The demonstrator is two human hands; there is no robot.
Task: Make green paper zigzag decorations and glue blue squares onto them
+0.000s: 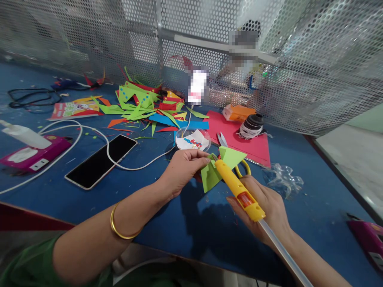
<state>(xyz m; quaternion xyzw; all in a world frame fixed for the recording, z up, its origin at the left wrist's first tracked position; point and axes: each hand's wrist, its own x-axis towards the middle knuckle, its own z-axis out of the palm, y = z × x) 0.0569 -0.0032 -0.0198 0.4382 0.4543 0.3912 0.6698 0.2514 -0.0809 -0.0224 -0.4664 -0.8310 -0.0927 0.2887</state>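
Over the broad blue table (161, 215), the right hand (267, 203) had its fingers wrapped round a yellow plastic glue gun (229, 177); the left hand (181, 169) pinched a folded light-green paper piece (210, 179) between thumb and forefinger, the paper spreading rightward from them; the gun's small metal nozzle (214, 158) lay just beside, contact unclear.
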